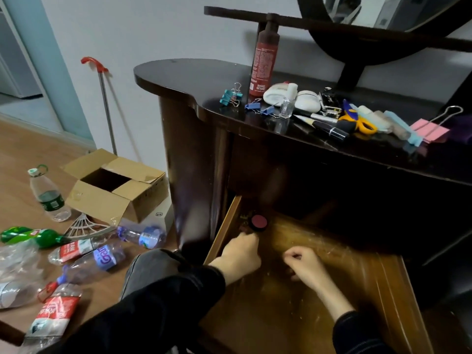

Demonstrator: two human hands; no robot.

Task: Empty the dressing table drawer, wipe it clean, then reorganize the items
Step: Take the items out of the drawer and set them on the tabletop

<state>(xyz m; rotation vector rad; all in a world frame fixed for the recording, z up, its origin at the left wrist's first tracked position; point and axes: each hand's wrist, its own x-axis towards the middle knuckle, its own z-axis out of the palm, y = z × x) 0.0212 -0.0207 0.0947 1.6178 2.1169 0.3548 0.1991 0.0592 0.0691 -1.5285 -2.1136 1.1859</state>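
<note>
Floor: wood boards, littered with plastic bottles [102,256] beside an open cardboard box [115,185]; mop [107,103] leaning on the wall. Dark dressing table top [178,75] carried the emptied items: red bottle [264,60], binder clips, cosmetics, scissors [357,121], pink clip [429,129].

Drawer [332,277] stood pulled well out, its wooden bottom bare over most of its area and scuffed with pale marks. One round red compact [259,221] lay in the back left corner, close to the left wall, with a few small dark bits just beside it that were too blurred to identify.

Left hand [238,251] was at that corner, just in front of the compact, fingers curled downward. Whether it gripped anything: cannot tell, fingertips hidden. Right hand [304,264] was over mid-drawer, fingers curled in toward the thumb. It may have pinched something small, but that could not be told either.

Judgement: emptying was nearly complete; wiping not begun, no cloth in view.

Notes for doing this step well:
- Take the compact from above with thumb and fingers across its rim; it sits tight to the wall, so slide it toward the open middle first.
- Sweep the small bits forward with flat fingers rather than picking each out of the dark corner.
- Check the rear under the table top, which was in shadow; items could hide there.
- Set everything on a bare part of the table top, away from the edge, since round items may roll.
</note>
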